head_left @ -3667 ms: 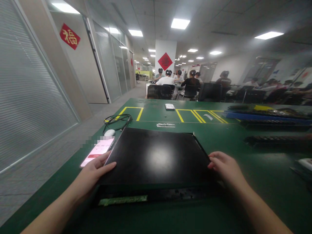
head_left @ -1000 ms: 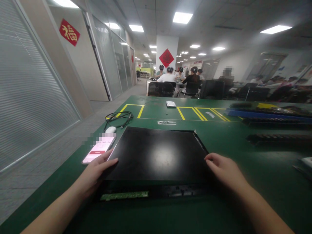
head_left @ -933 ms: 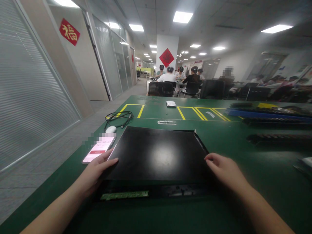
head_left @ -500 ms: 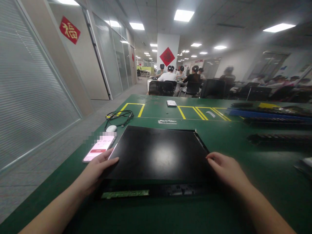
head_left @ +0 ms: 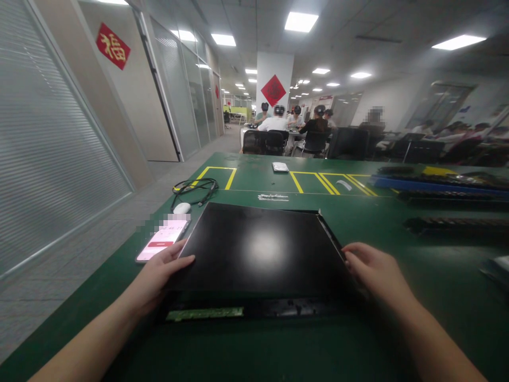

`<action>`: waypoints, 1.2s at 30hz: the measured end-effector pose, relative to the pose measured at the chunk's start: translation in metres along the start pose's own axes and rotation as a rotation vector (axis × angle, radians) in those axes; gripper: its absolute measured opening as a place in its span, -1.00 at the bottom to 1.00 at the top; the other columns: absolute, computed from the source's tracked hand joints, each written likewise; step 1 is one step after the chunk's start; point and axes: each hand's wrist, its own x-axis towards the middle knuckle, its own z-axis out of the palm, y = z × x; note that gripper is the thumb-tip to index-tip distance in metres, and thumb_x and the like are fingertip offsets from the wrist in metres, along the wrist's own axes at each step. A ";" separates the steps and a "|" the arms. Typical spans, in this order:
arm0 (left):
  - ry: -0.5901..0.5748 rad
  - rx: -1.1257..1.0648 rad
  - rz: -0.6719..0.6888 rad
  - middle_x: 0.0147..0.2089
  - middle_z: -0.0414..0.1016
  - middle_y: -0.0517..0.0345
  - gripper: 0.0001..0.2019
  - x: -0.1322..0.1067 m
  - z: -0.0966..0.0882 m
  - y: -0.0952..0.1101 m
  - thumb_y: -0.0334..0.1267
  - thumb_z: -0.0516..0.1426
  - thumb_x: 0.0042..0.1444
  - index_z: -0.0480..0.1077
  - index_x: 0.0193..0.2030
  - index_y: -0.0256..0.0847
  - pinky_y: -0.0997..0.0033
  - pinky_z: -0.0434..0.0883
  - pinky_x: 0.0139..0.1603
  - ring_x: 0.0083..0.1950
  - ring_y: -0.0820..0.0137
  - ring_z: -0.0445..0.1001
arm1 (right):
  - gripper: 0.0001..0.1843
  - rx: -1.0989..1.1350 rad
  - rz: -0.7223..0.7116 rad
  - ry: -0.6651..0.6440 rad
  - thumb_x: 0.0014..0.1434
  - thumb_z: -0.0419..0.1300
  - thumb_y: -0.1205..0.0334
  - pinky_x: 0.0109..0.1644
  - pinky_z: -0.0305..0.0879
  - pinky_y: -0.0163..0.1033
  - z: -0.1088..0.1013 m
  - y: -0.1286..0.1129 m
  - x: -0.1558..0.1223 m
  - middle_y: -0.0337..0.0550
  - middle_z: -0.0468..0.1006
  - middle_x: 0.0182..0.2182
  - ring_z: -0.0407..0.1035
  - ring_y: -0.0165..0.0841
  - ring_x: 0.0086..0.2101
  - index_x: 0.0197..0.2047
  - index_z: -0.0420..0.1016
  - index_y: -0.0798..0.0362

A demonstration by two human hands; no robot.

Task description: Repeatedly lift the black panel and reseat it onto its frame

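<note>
Left hand (head_left: 159, 273), right hand (head_left: 376, 270), grip on panel (head_left: 258, 249) unclear

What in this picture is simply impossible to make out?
All in the head view:
- Phone screen: the top is pixelated and the text is too small.
- Left hand and right hand: they may be gripping the black panel or just resting on it; the fingertips curl out of sight at its edges.
- Green strip at the panel's near edge: its details are blurred.
- Pale object on the right: cut off by the frame edge.
</note>
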 end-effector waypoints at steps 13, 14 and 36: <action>0.024 0.003 -0.024 -0.19 0.75 -0.05 -0.57 -0.002 0.003 0.002 -0.58 0.27 0.04 0.55 0.06 -0.24 0.42 0.64 -0.39 -0.29 0.16 0.73 | -0.51 -0.157 -0.033 -0.062 0.14 0.08 0.12 0.07 0.36 -0.09 0.012 0.020 0.018 0.08 0.59 0.00 0.49 -0.12 -0.02 0.02 0.64 0.12; 0.037 -0.004 -0.035 -0.21 0.75 -0.04 -0.61 -0.002 0.004 0.003 -0.58 0.25 0.06 0.56 0.04 -0.25 0.42 0.63 -0.41 -0.31 0.17 0.73 | -0.50 -0.168 -0.035 -0.080 0.15 0.08 0.12 0.09 0.36 -0.09 0.013 0.020 0.018 0.10 0.58 0.01 0.48 -0.12 -0.01 0.05 0.63 0.14; 0.130 -0.116 -0.119 -0.35 0.72 0.01 -0.61 0.007 0.000 0.002 -0.58 0.16 0.15 0.55 0.08 -0.22 0.40 0.61 -0.52 -0.47 0.22 0.69 | -0.60 -0.119 -0.051 -0.038 0.16 0.14 0.13 0.02 0.42 -0.09 0.018 0.027 0.020 0.03 0.61 -0.04 0.52 -0.14 -0.08 -0.02 0.66 0.04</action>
